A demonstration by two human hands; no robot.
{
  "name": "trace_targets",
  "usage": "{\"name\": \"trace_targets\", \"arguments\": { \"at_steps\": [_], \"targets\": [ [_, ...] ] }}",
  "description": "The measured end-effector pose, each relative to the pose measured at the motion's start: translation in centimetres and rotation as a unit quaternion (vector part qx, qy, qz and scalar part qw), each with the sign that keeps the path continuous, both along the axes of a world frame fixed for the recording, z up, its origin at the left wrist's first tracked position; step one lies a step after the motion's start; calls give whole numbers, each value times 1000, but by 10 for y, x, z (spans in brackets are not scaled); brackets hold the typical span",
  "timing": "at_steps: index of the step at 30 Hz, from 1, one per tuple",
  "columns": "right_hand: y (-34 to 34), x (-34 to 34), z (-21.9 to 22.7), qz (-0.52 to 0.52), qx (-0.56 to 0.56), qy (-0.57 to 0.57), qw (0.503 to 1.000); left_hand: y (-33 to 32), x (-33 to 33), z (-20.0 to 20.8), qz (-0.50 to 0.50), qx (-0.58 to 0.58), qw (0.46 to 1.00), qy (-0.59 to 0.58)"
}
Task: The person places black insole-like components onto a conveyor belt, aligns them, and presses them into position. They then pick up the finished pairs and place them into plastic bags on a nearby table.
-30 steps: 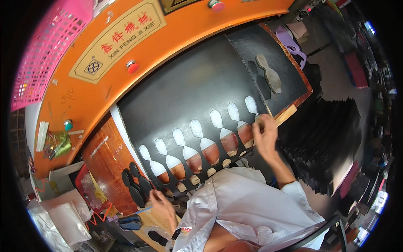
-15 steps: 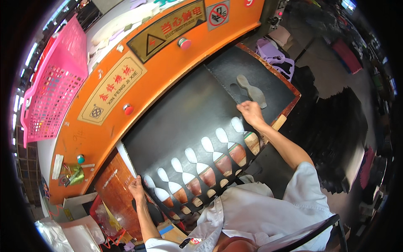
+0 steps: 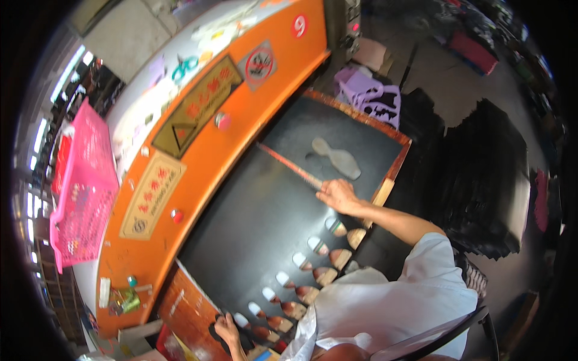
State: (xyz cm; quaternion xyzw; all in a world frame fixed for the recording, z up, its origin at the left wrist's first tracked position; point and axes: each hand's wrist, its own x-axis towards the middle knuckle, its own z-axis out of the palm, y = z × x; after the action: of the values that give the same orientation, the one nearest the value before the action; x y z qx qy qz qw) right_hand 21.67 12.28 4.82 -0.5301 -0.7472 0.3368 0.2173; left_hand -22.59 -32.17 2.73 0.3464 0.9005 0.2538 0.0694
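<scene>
Black sheet (image 3: 241, 234), pierced by a row of sole-shaped cut-outs (image 3: 283, 279), spans the centre of the frame before the orange press (image 3: 205, 169). Right of centre, the right hand (image 3: 338, 197) pinches its side edge, probably to control the floppy material without bending the cut-outs. At bottom centre-left, the left hand (image 3: 227, 332) is near the sheet's corner; its grip is unclear. A grey sole-shaped piece (image 3: 342, 161) lies beyond the pinched edge.

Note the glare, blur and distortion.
Head view: fisheye bows the edge of the orange machine; head view: a soft pale sheen lies on the black sheet; head view: lettering on the warning sign is smeared; head view: the corners are black.
</scene>
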Motion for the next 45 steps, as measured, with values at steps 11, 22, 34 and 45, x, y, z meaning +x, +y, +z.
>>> {"name": "trace_targets", "arguments": {
  "at_steps": [11, 22, 34, 45],
  "targets": [
    [89, 66, -62, 54, 197, -42, 978, -25, -80, -41, -39, -142, 985, -94],
    [94, 50, -51, -24, 108, 165, 980, 7, -98, -47, -47, -194, 978, -55],
    [-112, -177, 11, 157, 6, 311, 937, 11, -30, 19, -176, -23, 984, -27],
    [-255, -349, 7, 249, 27, 229, 941, 26, -17, 44, -27, -10, 985, -169]
  ]
}}
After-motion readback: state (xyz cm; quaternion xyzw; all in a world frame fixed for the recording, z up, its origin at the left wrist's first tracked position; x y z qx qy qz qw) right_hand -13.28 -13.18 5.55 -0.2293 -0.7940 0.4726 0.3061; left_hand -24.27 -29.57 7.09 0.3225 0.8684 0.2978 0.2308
